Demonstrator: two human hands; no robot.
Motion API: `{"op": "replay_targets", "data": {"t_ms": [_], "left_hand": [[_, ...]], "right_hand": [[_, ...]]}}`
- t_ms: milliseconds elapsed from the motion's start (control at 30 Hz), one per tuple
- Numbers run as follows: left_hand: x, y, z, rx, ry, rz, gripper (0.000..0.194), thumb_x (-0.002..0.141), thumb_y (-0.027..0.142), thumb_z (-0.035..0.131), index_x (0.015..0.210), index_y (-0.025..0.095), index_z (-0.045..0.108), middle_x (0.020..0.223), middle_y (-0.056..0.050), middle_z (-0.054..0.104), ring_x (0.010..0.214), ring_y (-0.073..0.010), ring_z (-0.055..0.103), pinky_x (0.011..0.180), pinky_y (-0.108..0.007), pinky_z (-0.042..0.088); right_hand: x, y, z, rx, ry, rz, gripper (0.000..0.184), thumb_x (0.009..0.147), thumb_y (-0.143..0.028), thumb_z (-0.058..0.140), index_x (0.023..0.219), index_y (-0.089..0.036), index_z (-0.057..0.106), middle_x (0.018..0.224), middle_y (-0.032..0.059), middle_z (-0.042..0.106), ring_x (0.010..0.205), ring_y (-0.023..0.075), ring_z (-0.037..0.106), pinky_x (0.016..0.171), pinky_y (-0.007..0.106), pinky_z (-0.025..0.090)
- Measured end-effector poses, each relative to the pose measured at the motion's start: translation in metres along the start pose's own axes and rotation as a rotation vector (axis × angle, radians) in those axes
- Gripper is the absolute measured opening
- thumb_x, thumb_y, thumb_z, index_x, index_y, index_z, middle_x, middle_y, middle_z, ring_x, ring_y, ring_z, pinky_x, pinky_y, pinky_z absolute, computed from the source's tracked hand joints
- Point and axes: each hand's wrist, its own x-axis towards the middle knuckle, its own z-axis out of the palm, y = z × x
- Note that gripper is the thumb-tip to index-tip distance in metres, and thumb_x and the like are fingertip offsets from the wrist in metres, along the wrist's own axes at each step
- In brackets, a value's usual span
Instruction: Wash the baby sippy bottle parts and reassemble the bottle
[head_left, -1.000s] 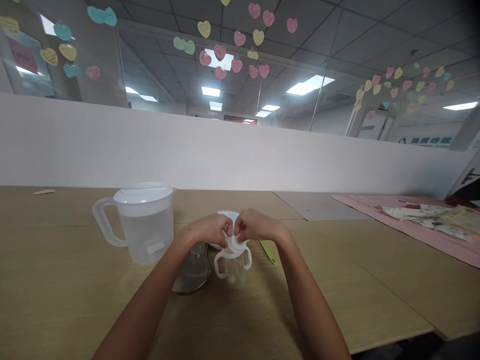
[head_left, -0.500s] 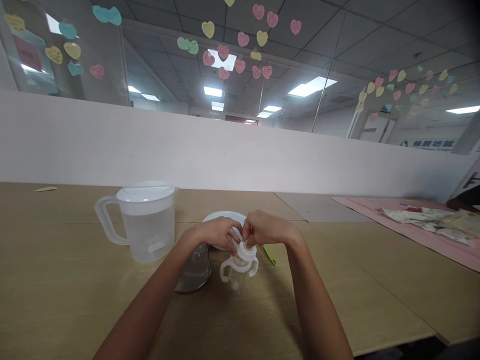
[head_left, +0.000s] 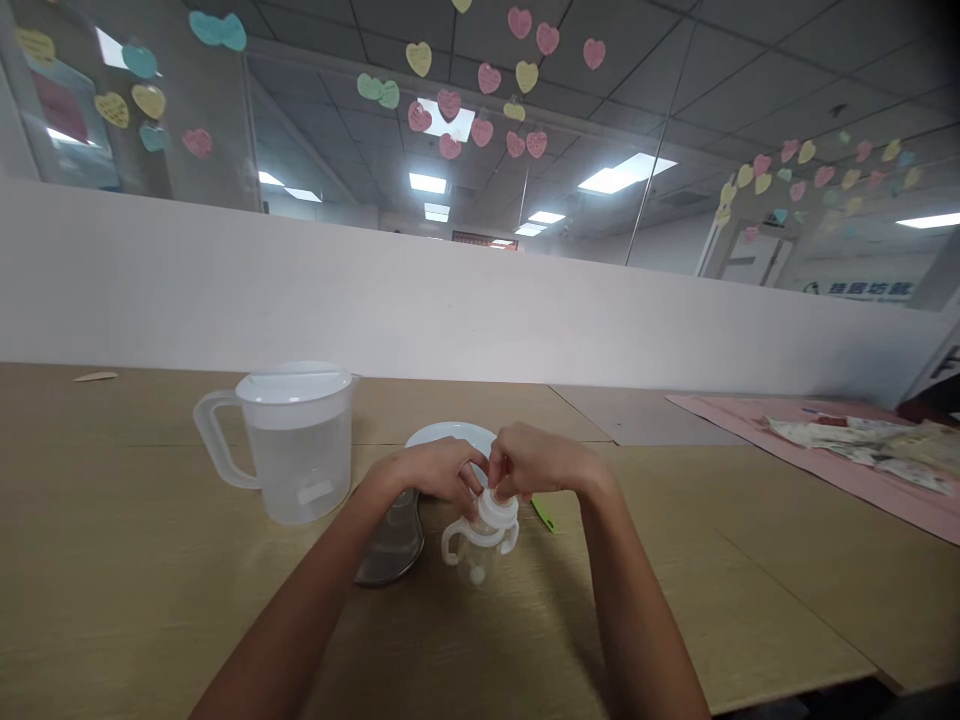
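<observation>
A clear baby bottle [head_left: 478, 560] with two white side handles and a white collar stands slightly tilted on the table, a small white ball showing inside it. My left hand [head_left: 447, 474] grips the bottle by its collar from the left, fingers bent. From the right, my right hand [head_left: 529, 460] pinches the top of the bottle; its fingertips hide what exactly they hold there. Behind both hands is a white plate [head_left: 442, 430], partly covered. A metal kidney-shaped tray [head_left: 390, 555] lies left of the bottle, half hidden by my left forearm.
A lidded translucent pitcher [head_left: 296, 450] stands at the left. Just right of the bottle lies a green handle [head_left: 544, 515], its other end hidden. A pink mat [head_left: 885, 480] with cloths [head_left: 855, 440] is at the far right. A low white wall [head_left: 450, 310] runs behind the table.
The bottle and both hands have shifted very slightly, and the bottle's top leans a little further right. Both hands keep their hold; the camera view has drifted slightly.
</observation>
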Motion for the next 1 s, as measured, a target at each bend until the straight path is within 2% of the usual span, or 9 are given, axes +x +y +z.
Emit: {"op": "replay_targets", "data": {"t_ms": [67,167,267,367,567,700,833,933,1000], "left_hand": [[0.000,0.000,0.001,0.016,-0.005,0.007,0.044,0.053,0.030,0.070,0.094,0.022,0.059,0.087,0.002,0.066,0.080,-0.0156,0.060,0.062,-0.019,0.041],[0.005,-0.003,0.007,0.105,-0.076,-0.010,0.041,0.048,0.033,0.073,0.084,0.019,0.060,0.081,0.002,0.064,0.077,-0.0167,0.058,0.059,-0.021,0.040],[0.016,-0.010,0.019,0.142,-0.138,-0.069,0.043,0.042,0.034,0.075,0.078,0.017,0.060,0.080,0.002,0.063,0.075,-0.0181,0.057,0.058,-0.023,0.041],[0.024,-0.016,0.026,0.141,-0.148,-0.135,0.046,0.037,0.034,0.076,0.076,0.017,0.060,0.078,0.002,0.063,0.071,-0.0183,0.057,0.054,-0.024,0.042],[0.022,-0.024,0.022,0.139,-0.114,-0.130,0.042,0.039,0.032,0.076,0.075,0.016,0.062,0.078,0.001,0.064,0.073,-0.0189,0.058,0.059,-0.024,0.044],[0.020,-0.027,0.018,0.144,-0.106,-0.141,0.041,0.040,0.030,0.076,0.076,0.015,0.062,0.080,-0.001,0.064,0.075,-0.0201,0.058,0.060,-0.025,0.044],[0.018,-0.025,0.016,0.172,-0.113,-0.149,0.046,0.040,0.028,0.076,0.082,0.016,0.062,0.084,-0.002,0.064,0.077,-0.0206,0.058,0.064,-0.026,0.045],[0.017,-0.023,0.014,0.148,-0.102,-0.142,0.054,0.040,0.028,0.076,0.091,0.020,0.060,0.093,0.000,0.064,0.084,-0.0204,0.057,0.071,-0.026,0.045],[0.016,-0.023,0.014,0.141,-0.095,-0.159,0.058,0.039,0.030,0.077,0.093,0.021,0.060,0.099,0.000,0.062,0.088,-0.0209,0.057,0.074,-0.027,0.044]], "right_hand": [[0.002,-0.001,0.002,-0.014,-0.003,0.006,0.017,0.058,-0.012,0.056,0.072,-0.014,0.066,0.063,0.0006,0.062,0.047,0.0074,0.052,0.040,0.015,0.033],[0.008,-0.002,0.005,-0.009,-0.031,0.006,0.018,0.059,-0.013,0.055,0.074,-0.015,0.066,0.068,0.0014,0.064,0.048,0.0078,0.053,0.042,0.015,0.035],[0.012,-0.006,0.009,-0.040,-0.044,-0.012,0.019,0.059,-0.012,0.055,0.074,-0.015,0.066,0.069,0.0015,0.065,0.049,0.0083,0.054,0.042,0.016,0.036],[0.016,-0.008,0.012,-0.137,-0.006,-0.046,0.018,0.057,-0.009,0.057,0.072,-0.015,0.067,0.067,0.0018,0.065,0.054,0.0097,0.055,0.044,0.016,0.035],[0.022,-0.007,0.013,-0.136,0.035,-0.160,0.021,0.058,-0.008,0.058,0.073,-0.016,0.069,0.076,0.0011,0.067,0.069,0.0114,0.058,0.053,0.016,0.038],[0.027,-0.004,0.012,-0.103,0.069,-0.206,0.023,0.058,-0.008,0.058,0.076,-0.017,0.070,0.075,0.0003,0.067,0.072,0.0117,0.058,0.056,0.016,0.039],[0.033,-0.002,0.016,-0.055,0.073,-0.098,0.016,0.064,-0.017,0.057,0.076,-0.015,0.067,0.069,0.0025,0.066,0.057,0.0106,0.058,0.048,0.017,0.039],[0.038,-0.003,0.022,-0.060,0.026,0.010,0.023,0.075,-0.021,0.044,0.078,-0.009,0.064,0.060,0.0070,0.064,0.042,0.0104,0.054,0.041,0.019,0.038],[0.039,-0.005,0.024,-0.076,0.021,0.042,0.028,0.078,-0.021,0.038,0.079,-0.007,0.062,0.059,0.0094,0.063,0.039,0.0110,0.053,0.039,0.019,0.037]]}}
